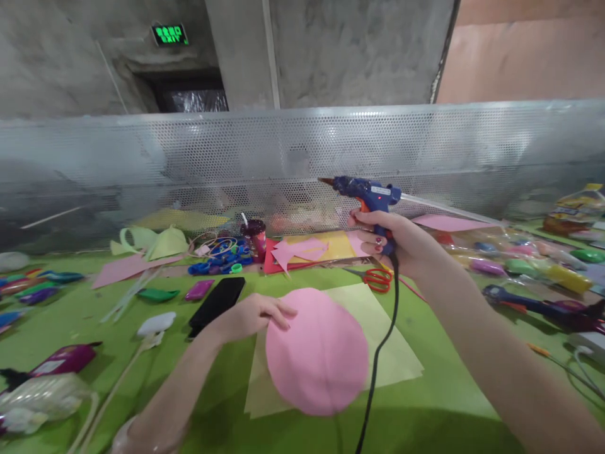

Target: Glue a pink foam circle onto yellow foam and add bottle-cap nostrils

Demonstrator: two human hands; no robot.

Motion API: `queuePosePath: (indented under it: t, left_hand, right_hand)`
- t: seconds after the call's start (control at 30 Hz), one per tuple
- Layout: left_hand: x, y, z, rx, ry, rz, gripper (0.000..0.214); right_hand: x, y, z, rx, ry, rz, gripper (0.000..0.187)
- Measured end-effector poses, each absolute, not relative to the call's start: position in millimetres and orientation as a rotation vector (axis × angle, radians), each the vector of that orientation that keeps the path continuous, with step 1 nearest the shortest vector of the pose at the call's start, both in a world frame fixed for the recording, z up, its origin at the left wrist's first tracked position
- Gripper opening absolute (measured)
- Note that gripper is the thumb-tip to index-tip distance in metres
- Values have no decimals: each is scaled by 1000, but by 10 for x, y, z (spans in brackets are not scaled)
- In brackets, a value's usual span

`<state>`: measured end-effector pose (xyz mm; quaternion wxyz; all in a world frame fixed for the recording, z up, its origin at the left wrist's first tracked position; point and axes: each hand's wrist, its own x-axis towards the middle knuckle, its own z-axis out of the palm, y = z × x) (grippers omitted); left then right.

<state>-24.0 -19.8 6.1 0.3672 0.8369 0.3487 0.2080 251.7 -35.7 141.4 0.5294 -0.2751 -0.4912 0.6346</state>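
Note:
My right hand [385, 233] is wrapped round the grip of a blue glue gun [373, 192], raised above the table with its nozzle pointing left. A clear glue stick [444, 210] sticks out of its back, and its black cord [380, 347] hangs down in front of me. At the upper left edge of a round pink paper piece [319, 359], my left hand [259, 315] has its fingers on top; the thumb is hidden. Beneath the pink circle are pale yellow paper sheets [385, 340]. Red-handled scissors [377, 280] lie just behind them.
Left of the circle lies a black phone [217, 304]. A dark cup with a straw [255, 239] stands near the perforated metal panel [227, 151]. Bagged coloured packets [524, 255] and another glue gun [529, 299] are at the right. Paper scraps [302, 250] lie behind.

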Motion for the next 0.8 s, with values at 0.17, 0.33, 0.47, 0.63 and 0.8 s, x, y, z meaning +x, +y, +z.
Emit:
queuePosePath:
  t: [0.17, 0.33, 0.47, 0.63, 0.8]
  left_hand:
    - [370, -377, -168, 1996, 667, 715, 24]
    - [286, -371, -63, 1834, 837, 964, 23]
    - [-75, -205, 40, 1872, 1079, 968, 26]
    - [-99, -145, -20, 1675, 1216, 852, 27]
    - [4, -150, -164, 1734, 1497, 1106, 68]
  right_hand:
    - [2456, -437, 1464, -582, -1207, 1535, 3]
    - [2588, -405, 1477, -653, -1194, 1514, 3]
    - [2673, -351, 1495, -692, -1223, 1394, 5]
    - [2657, -350, 1472, -703, -1263, 1349, 6]
    - [2605, -372, 1400, -719, -1379, 1282, 5]
